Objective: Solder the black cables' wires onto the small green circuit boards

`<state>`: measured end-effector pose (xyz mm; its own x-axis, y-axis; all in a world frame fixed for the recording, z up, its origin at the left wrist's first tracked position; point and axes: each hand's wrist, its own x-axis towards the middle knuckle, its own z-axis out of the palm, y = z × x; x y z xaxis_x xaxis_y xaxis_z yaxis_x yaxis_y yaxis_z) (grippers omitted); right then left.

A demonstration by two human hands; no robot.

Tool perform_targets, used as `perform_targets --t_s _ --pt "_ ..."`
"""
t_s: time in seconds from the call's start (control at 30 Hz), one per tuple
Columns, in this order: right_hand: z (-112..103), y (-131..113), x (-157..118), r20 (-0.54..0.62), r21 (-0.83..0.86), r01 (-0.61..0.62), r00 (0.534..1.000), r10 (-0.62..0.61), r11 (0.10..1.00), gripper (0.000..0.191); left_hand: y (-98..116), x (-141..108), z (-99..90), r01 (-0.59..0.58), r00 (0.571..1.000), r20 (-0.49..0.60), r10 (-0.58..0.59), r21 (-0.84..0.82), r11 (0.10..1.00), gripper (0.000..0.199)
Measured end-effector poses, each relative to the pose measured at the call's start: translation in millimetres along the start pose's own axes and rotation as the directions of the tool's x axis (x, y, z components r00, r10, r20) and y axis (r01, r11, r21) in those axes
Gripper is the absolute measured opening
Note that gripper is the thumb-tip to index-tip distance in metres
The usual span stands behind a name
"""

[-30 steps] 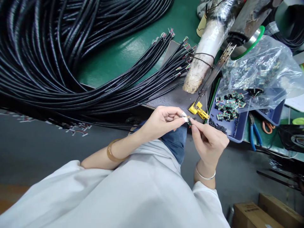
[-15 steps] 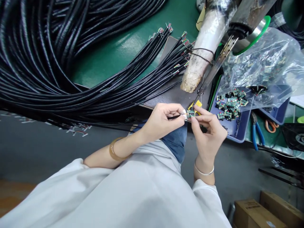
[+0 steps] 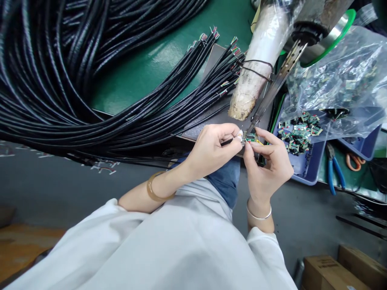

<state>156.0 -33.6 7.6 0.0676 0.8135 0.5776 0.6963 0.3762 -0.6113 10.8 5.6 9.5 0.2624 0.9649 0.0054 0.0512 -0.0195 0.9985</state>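
Observation:
My left hand (image 3: 216,147) pinches the end of a black cable (image 3: 226,141), with something white around the fingertips. My right hand (image 3: 267,159) grips a small green circuit board (image 3: 251,138) between thumb and fingers. Cable end and board meet between the two hands. Right above them, the tip of a fixed soldering iron (image 3: 266,98) reaches down to the board's left part. Fingertips hide the exact contact between wires and board.
Bundled black cables (image 3: 121,121) with stripped ends cover the left bench. A white fume pipe (image 3: 249,88) hangs beside the iron. At right are a purple tray (image 3: 313,171) of circuit boards, a plastic bag (image 3: 341,76), blue-handled pliers (image 3: 335,173), orange-handled scissors (image 3: 353,162) and a solder spool (image 3: 347,24).
Both hands have moved slightly up and to the right with the cable and board. The board's left part is now under the iron's tip. The view has shifted a little.

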Motion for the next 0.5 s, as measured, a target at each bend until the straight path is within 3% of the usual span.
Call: perform_targets --t_s 0.2,0.5 --pt "-1.6 -5.3 3.5 -0.020 -0.013 0.017 1.000 -0.017 1.000 0.016 6.9 -2.7 -3.4 -0.021 1.000 0.007 0.021 -0.007 1.000 0.018" --pt "-2.5 -7.8 -1.7 0.015 -0.115 0.102 0.995 -0.101 0.988 0.019 7.9 -0.5 -4.9 0.049 0.998 0.040 -0.049 -0.020 0.999 0.021"
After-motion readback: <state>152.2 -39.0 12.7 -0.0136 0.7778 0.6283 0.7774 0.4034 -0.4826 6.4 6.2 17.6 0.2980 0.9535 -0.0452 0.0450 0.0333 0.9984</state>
